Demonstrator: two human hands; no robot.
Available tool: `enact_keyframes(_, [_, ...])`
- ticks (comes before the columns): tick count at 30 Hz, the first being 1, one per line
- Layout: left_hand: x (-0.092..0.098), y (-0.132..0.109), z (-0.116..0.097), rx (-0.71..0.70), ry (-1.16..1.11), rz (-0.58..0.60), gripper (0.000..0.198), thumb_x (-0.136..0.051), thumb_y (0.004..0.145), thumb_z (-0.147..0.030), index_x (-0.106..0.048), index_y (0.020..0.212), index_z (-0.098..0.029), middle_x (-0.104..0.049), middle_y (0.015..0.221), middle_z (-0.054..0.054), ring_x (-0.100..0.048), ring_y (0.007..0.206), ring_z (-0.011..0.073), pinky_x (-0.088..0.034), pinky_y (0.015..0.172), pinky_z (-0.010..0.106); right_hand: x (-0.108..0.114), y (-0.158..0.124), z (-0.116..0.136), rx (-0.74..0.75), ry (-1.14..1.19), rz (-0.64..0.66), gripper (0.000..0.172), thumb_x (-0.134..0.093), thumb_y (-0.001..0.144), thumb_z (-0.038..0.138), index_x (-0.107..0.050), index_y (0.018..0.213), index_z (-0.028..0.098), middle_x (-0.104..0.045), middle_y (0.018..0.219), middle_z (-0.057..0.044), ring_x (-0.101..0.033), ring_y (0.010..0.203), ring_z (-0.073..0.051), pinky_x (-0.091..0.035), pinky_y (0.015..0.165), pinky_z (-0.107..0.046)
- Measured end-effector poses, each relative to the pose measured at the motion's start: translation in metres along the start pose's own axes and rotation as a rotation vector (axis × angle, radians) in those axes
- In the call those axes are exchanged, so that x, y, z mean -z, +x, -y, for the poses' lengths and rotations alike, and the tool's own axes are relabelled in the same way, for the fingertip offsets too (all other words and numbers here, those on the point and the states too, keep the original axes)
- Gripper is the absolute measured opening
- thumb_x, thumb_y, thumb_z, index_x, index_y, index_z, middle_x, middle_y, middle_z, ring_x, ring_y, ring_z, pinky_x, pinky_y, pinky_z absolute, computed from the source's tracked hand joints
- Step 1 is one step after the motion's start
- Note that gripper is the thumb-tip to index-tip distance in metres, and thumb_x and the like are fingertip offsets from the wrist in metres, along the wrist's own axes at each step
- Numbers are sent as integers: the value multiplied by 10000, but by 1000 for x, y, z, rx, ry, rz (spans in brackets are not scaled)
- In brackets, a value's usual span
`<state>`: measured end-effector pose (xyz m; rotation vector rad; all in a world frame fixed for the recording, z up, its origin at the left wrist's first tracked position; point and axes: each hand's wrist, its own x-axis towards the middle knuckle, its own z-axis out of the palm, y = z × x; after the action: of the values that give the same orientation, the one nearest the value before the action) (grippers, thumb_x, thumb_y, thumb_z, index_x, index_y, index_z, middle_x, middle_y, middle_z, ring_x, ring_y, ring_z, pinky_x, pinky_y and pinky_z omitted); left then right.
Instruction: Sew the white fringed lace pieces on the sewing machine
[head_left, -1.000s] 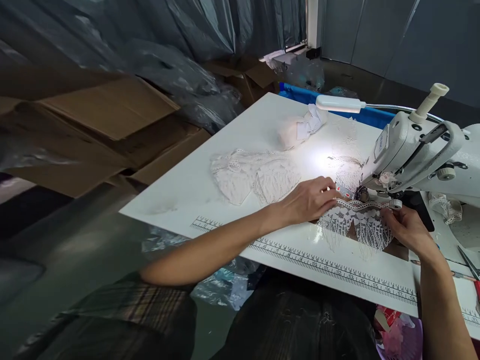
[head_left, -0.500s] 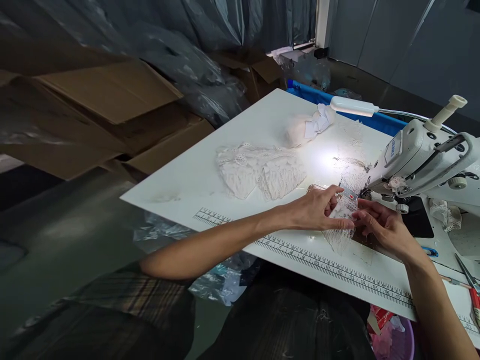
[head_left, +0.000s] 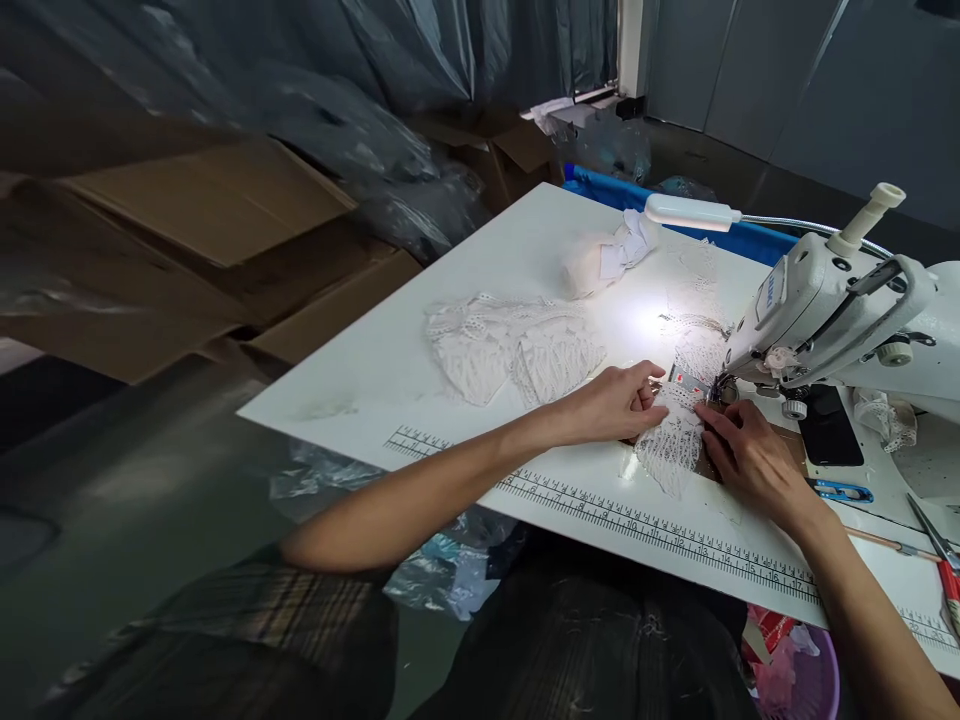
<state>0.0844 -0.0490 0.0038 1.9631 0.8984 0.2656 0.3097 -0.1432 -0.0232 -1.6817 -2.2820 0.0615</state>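
Observation:
A piece of white lace (head_left: 670, 448) lies on the white sewing table (head_left: 480, 300) just in front of the needle of the white sewing machine (head_left: 832, 310). A small grey label with red marks (head_left: 688, 381) sits on its top edge. My left hand (head_left: 611, 403) rests on the lace's left side, fingers curled and pinching it by the label. My right hand (head_left: 746, 455) presses on the lace's right side, fingertips pointing at the needle.
A pile of white lace pieces (head_left: 510, 345) lies left of my hands, a white cloth bundle (head_left: 611, 257) farther back under the lamp (head_left: 690, 212). Blue snips (head_left: 840, 490) and scissors (head_left: 934, 535) lie at the right. Cardboard boxes (head_left: 195, 250) stand left of the table.
The lace was folded narrower and slid toward the needle. My right hand moved from the lace's right edge onto it, close beside my left hand.

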Motion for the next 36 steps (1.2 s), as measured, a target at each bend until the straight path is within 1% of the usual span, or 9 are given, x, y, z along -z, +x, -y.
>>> enact_keyframes(3, [0,1,-1,41,-83,19,653,-666,812,-402,-448,1354,-111,-685,824,32,-652,648,153,-526,615,275,8,4,-8,-29,132,55,437,-375,991,377,-588,1335,213,-635,967,-115,-638,812,-210,-566,730,-359])
enact_keyframes(6, [0,2,-1,104,-153,23,576,-657,825,-295,-462,1343,-134,-682,864,37,-649,619,133,-558,595,275,12,5,-13,-50,221,78,430,-363,997,371,-584,1342,240,-657,953,-90,-638,780,-192,-552,718,-340])
enact_keyframes(9, [4,5,1,173,-226,33,522,-664,833,-249,-487,1314,-148,-664,875,33,-628,576,108,-578,567,273,8,3,-13,-36,181,72,438,-359,994,367,-607,1329,232,-643,1002,-115,-630,799,-200,-540,707,-341])
enact_keyframes(14, [7,10,6,225,-329,51,517,-690,830,-234,-498,1305,-165,-618,809,2,-602,561,86,-559,512,233,-2,1,-6,-39,-6,72,440,-337,998,370,-620,1320,268,-607,1007,-121,-597,797,-196,-483,603,-294])
enact_keyframes(20, [9,11,3,219,-223,42,492,-655,831,-181,-507,1298,-142,-602,808,-8,-591,549,72,-523,500,209,-3,0,3,-62,-94,85,424,-352,998,346,-576,1352,279,-594,1049,-129,-578,869,-213,-466,625,-284])
enact_keyframes(24, [11,9,4,195,-162,71,462,-643,831,-219,-532,1274,-148,-625,851,17,-609,566,86,-544,512,222,-2,-4,3,-80,-45,76,440,-346,999,333,-533,1394,283,-583,1071,-127,-573,875,-211,-474,646,-294])
enact_keyframes(28, [11,9,8,155,-136,78,469,-624,834,-239,-524,1284,-153,-651,860,28,-623,569,94,-565,537,229,-2,-5,1,-72,-2,77,436,-329,1006,352,-547,1379,294,-571,1043,-114,-557,854,-200,-470,650,-299])
enact_keyframes(33, [12,7,7,158,-91,49,481,-602,830,-244,-510,1293,-151,-664,848,32,-623,546,106,-553,506,227,-2,-3,6,-68,-80,98,410,-352,998,356,-572,1340,307,-562,1006,-111,-538,836,-208,-440,606,-289])
enact_keyframes(36, [12,6,6,102,-23,-3,449,-584,842,-241,-524,1276,-145,-662,840,29,-603,525,91,-529,494,212,-2,-2,10,-61,-132,103,409,-367,986,303,-563,1345,281,-562,1046,-136,-545,868,-226,-460,617,-299])
